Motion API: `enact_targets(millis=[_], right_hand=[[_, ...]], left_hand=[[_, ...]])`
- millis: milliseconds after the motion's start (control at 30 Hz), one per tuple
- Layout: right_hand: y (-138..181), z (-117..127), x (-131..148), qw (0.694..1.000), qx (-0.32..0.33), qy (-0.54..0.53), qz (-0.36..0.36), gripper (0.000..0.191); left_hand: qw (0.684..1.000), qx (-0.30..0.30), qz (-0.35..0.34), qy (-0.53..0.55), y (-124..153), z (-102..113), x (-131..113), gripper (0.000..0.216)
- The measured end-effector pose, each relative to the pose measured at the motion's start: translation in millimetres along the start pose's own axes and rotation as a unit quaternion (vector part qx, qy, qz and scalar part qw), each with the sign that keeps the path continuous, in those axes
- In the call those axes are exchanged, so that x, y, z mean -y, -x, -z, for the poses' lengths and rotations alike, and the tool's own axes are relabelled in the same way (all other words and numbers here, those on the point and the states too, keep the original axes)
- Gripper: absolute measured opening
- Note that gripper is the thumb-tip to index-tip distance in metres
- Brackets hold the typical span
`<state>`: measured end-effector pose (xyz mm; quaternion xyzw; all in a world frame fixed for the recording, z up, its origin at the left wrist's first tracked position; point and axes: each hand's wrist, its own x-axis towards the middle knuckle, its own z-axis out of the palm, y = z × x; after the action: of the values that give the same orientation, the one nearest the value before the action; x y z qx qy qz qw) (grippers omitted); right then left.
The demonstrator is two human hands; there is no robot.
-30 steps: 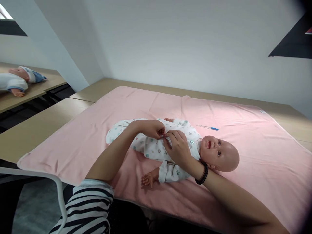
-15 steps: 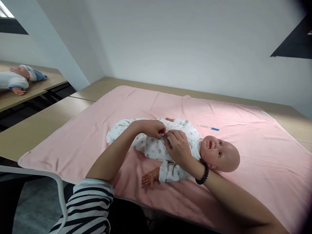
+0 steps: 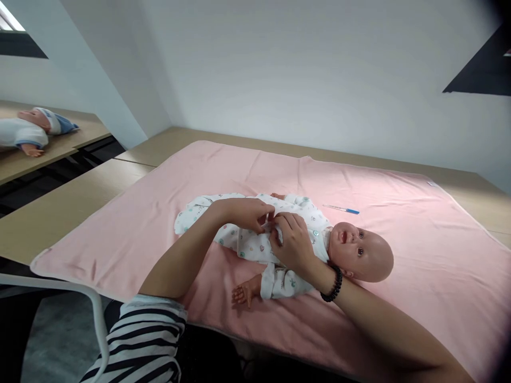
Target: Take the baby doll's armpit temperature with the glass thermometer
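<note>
A baby doll (image 3: 361,252) lies on its back, head to the right, dressed in a white printed outfit (image 3: 255,246). My left hand (image 3: 249,214) is over the doll's belly, its thumb and forefinger apart at the front of the outfit, with white cloth showing between them. Right beside it, my right hand (image 3: 293,239) has curled fingers pinching the cloth at the doll's chest. The exact bit of cloth under the fingertips is partly hidden. One doll hand (image 3: 246,291) sticks out of a cuffed sleeve below my right wrist.
A pink blanket (image 3: 159,234) covers much of the wooden table (image 3: 75,205). Beyond the doll's shoulder lies a thin thermometer-like stick with a blue end (image 3: 351,211). Another doll (image 3: 30,130) in a blue-and-white cap rests on a table at the far left. A white wall stands behind.
My left thumb and forefinger have parted from a closer pinch, and that hand has shifted slightly. My right hand stays at the chest; the doll has not moved.
</note>
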<state>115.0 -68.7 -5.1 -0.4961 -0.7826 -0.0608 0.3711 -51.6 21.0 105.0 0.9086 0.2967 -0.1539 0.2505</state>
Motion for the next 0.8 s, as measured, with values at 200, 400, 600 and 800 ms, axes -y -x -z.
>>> enact_targets(millis=[200, 400, 600, 800], right_hand=[[0, 1, 1, 1.000, 0.004, 0.012, 0.006, 0.014], [0, 2, 2, 1.000, 0.014, 0.020, 0.010, 0.010], [0, 0, 1, 0.999, 0.015, 0.031, 0.014, 0.009], [0, 0, 1, 0.999, 0.019, 0.037, 0.008, 0.008]], left_hand=[[1.000, 0.000, -0.002, -0.001, 0, 1, 1, 0.020], [0.999, -0.030, -0.013, -0.002, -8, -5, 4, 0.012], [0.999, -0.044, 0.014, -0.007, -14, -8, -3, 0.019], [0.999, -0.042, -0.004, -0.023, -17, -9, 0, 0.015]])
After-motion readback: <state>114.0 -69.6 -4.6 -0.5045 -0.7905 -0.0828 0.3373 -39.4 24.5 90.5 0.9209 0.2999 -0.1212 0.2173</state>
